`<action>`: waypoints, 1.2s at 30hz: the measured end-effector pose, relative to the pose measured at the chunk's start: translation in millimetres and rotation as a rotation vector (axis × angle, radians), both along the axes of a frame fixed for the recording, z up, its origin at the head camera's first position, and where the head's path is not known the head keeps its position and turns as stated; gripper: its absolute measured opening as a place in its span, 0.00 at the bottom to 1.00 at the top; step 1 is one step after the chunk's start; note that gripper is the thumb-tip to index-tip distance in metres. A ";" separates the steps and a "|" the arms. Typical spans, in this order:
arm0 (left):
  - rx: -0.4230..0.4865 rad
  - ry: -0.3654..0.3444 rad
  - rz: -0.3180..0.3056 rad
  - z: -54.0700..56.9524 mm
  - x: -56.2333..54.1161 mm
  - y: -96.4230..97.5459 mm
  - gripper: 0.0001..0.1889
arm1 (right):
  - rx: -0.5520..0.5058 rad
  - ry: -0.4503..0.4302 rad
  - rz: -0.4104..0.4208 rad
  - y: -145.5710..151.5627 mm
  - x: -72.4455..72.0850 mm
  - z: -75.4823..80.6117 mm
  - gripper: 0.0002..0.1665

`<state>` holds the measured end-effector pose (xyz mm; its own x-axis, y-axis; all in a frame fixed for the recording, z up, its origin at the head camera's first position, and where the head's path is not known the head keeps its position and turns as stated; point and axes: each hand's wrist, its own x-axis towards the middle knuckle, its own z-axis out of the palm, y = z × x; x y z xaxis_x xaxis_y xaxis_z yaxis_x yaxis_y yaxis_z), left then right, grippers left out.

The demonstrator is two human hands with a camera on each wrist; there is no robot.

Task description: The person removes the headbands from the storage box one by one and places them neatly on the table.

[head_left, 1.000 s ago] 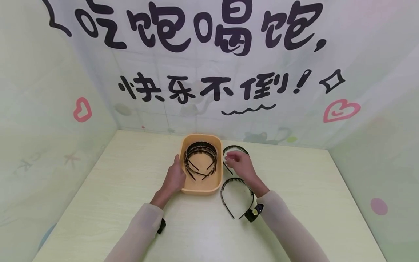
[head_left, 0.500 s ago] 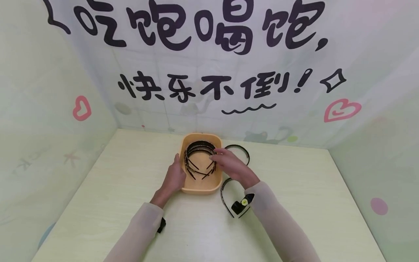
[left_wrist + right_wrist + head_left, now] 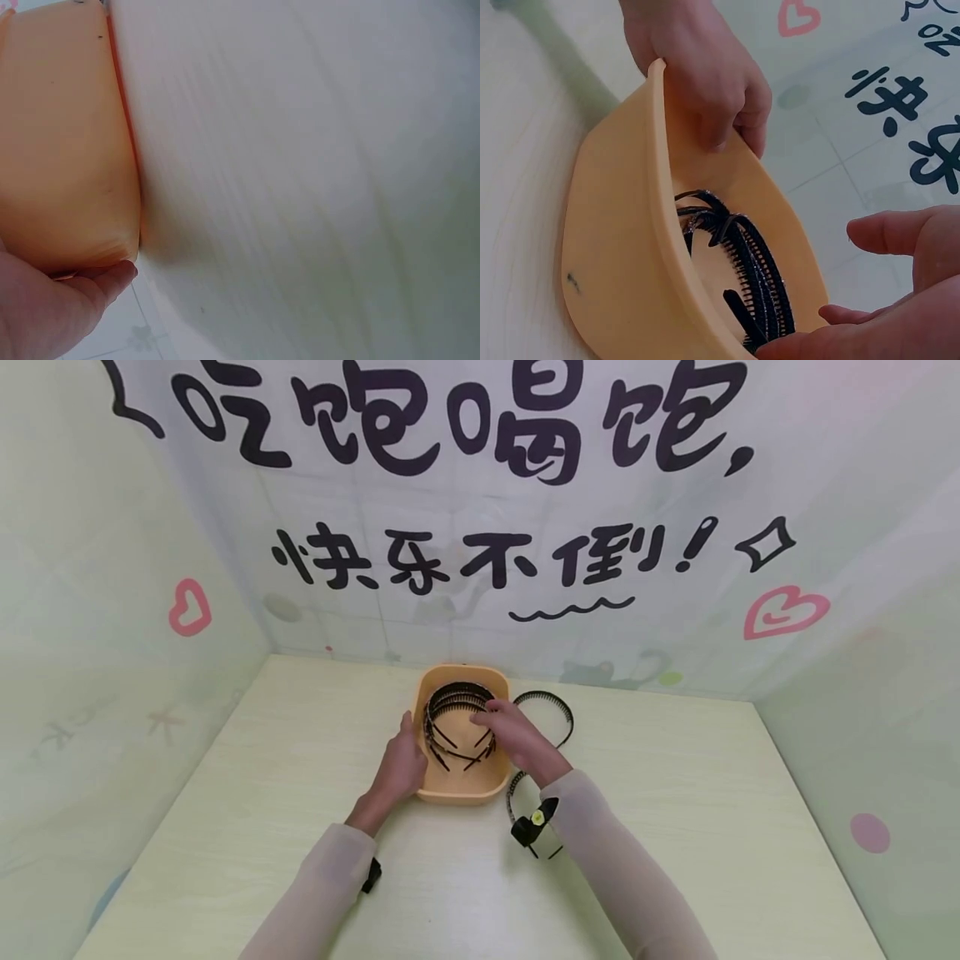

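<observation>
Bright, even, soft light throughout; no glare.
Head view sharp at centre, bent and stretched toward the edges by a wide lens. Only faint shadows under the tray [image 3: 459, 793] and sleeves. Left wrist view smeared and out of focus; right wrist view clear, slightly soft on the nearest fingers [image 3: 885, 229].

A staged tabletop booth, not a lived-in room

We see a pale wood-grain table [image 3: 675, 827] filling the lower half of the frame, closed in on the left, back and right by a printed fabric backdrop [image 3: 825, 485]. Large black Chinese characters [image 3: 450, 418] run across the top of the frame, with pink hearts [image 3: 783, 612] at the left and right edges and faint cartoon prints low at the centre. We see no furniture or appliances beyond that.
</observation>
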<state>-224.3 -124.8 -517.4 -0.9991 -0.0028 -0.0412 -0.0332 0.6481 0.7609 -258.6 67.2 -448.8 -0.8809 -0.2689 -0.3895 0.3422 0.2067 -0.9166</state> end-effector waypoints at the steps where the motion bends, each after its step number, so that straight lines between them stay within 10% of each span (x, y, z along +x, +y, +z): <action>1: -0.001 0.002 -0.001 -0.1 0.2 -0.1 0.35 | 0.005 -0.003 -0.002 -0.5 -1.0 -0.7 0.41; 21: -0.020 0.026 0.003 1.9 0.8 -0.5 0.33 | 0.207 0.209 -0.116 -8.5 0.7 -9.8 0.29; 30: -0.022 0.038 0.007 2.5 1.4 -0.2 0.32 | 0.106 0.226 -0.133 -8.9 -4.0 -12.8 0.02; 36: -0.018 0.029 0.011 3.3 1.5 0.3 0.33 | 0.040 0.191 -0.118 -8.9 -5.9 -12.0 0.12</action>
